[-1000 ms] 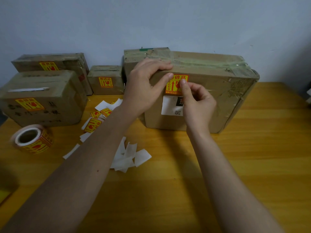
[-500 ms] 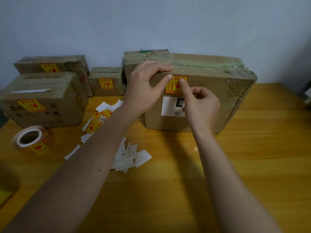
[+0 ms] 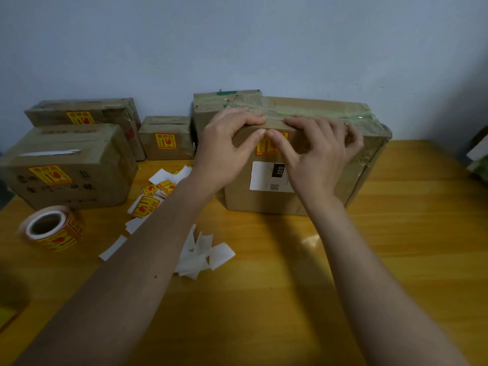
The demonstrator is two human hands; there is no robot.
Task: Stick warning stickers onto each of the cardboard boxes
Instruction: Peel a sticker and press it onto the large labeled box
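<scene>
A large cardboard box (image 3: 264, 204) stands on the table against the wall, with a white label on its front. A yellow-and-red warning sticker (image 3: 264, 149) sits near the top of that front, partly covered by my thumbs. My left hand (image 3: 227, 146) and my right hand (image 3: 317, 151) both lie over the box's top edge, thumb tips meeting and pressing on the sticker. At the left stand three smaller boxes, a front one (image 3: 79, 186), a rear one (image 3: 105, 112) and a small one (image 3: 182, 136), each bearing a sticker.
A sticker roll (image 3: 52, 228) lies on the wooden table (image 3: 396, 247) at the left. Loose stickers (image 3: 144, 206) and white backing papers (image 3: 203, 254) are scattered under my left forearm. Another taped box (image 3: 211, 107) stands behind the large one. A wrapped object (image 3: 478, 157) shows at the right edge.
My right hand has moved up from pressing the sticker with one finger. It now lies over the box's top edge beside my left hand, and both thumbs press the sticker.
</scene>
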